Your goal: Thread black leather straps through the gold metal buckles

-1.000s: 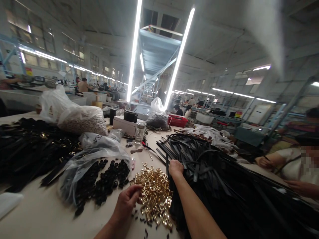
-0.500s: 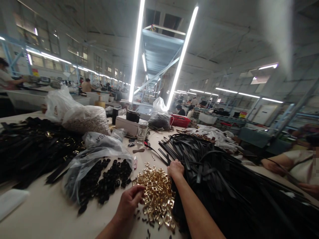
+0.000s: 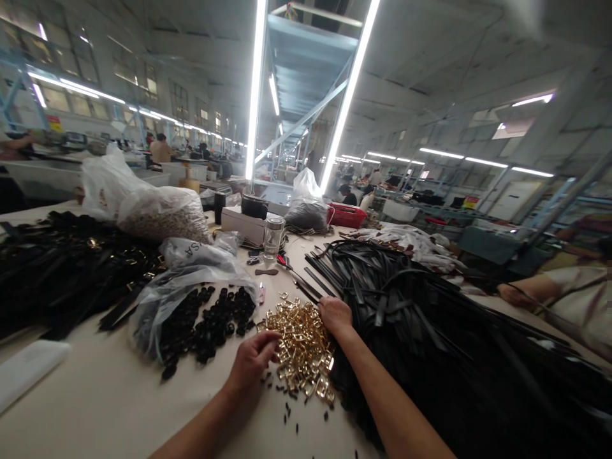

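A heap of gold buckles [image 3: 302, 347] lies on the table in front of me. My left hand [image 3: 253, 360] is at the heap's left edge, thumb and fingers pinched together; whatever is between the fingertips is too small to make out. On the heap's far right side, my right hand [image 3: 335, 313] has its fingers curled round a black strap [image 3: 306, 285] that runs away from me. A large pile of black straps [image 3: 411, 319] spreads out to the right of this hand. Small black pieces [image 3: 287, 411] are scattered below the buckles.
Left of the buckles, black loops [image 3: 224, 319] spill from a clear plastic bag [image 3: 157, 306]. Farther left lies a dark pile of buckled straps [image 3: 71, 274]. Behind stand a glass jar [image 3: 273, 239], a white box [image 3: 243, 223] and a red basket [image 3: 347, 215]. A co-worker's arm [image 3: 530, 293] is at right.
The view has tipped down slightly, so the scene sits higher. Both hands stay near the buckle heap, with only small movements of the fingers and the strap.
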`<action>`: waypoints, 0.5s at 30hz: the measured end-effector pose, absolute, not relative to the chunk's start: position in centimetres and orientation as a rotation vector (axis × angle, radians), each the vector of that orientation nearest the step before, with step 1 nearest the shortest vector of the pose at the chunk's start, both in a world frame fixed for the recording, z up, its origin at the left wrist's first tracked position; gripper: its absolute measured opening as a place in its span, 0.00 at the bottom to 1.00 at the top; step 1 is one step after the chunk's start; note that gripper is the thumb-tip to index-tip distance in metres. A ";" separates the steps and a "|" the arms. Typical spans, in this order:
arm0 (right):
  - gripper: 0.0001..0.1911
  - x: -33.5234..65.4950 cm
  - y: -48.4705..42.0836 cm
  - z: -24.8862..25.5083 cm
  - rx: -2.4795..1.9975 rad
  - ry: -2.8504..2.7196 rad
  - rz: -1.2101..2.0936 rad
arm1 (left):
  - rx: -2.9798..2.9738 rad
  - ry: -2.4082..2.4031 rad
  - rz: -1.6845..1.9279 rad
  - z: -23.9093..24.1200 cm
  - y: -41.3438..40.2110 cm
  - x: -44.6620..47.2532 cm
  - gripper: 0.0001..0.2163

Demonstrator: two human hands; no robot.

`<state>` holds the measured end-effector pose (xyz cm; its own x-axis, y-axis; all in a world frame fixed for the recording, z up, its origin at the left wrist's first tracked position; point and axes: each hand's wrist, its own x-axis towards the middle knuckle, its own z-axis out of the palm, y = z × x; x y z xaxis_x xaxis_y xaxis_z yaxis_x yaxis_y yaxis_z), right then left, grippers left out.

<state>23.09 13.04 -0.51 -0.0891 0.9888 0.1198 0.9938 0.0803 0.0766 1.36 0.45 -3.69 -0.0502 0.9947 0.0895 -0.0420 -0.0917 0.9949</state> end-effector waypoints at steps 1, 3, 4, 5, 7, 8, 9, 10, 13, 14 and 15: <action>0.15 22.9 12.9 -0.5 -2.082 -2.310 -0.204 | 1.222 1.167 1.332 -3.7 0.5 1.4 0.11; 0.13 22.7 12.9 -0.4 -2.066 -2.354 -0.189 | 1.223 1.161 1.330 -3.8 0.5 1.4 0.11; 0.12 22.5 12.9 -0.4 -2.060 -2.373 -0.183 | 1.220 1.159 1.330 -3.7 0.5 1.4 0.11; 0.12 22.4 12.9 -0.3 -2.050 -2.397 -0.174 | 1.216 1.157 1.329 -3.7 0.5 1.4 0.11; 0.11 22.3 12.9 0.0 -2.013 -2.454 -0.160 | 1.208 1.166 1.332 -3.6 0.5 1.4 0.11; 0.11 22.2 12.8 0.1 -1.987 -2.484 -0.156 | 1.206 1.169 1.332 -3.6 0.5 1.4 0.11; 0.10 22.1 12.7 0.2 -1.958 -2.513 -0.154 | 1.207 1.168 1.331 -3.6 0.5 1.4 0.11; 0.11 22.0 12.5 0.3 -1.929 -2.539 -0.152 | 1.208 1.167 1.333 -3.6 0.5 1.4 0.11; 0.12 21.6 11.6 0.4 -1.854 -2.596 -0.145 | 1.208 1.170 1.333 -3.6 0.5 1.4 0.11; 0.11 21.4 11.2 0.4 -1.832 -2.610 -0.140 | 1.205 1.176 1.332 -3.6 0.5 1.4 0.11; 0.11 21.2 10.8 0.4 -1.811 -2.621 -0.134 | 1.201 1.181 1.333 -3.5 0.4 1.4 0.11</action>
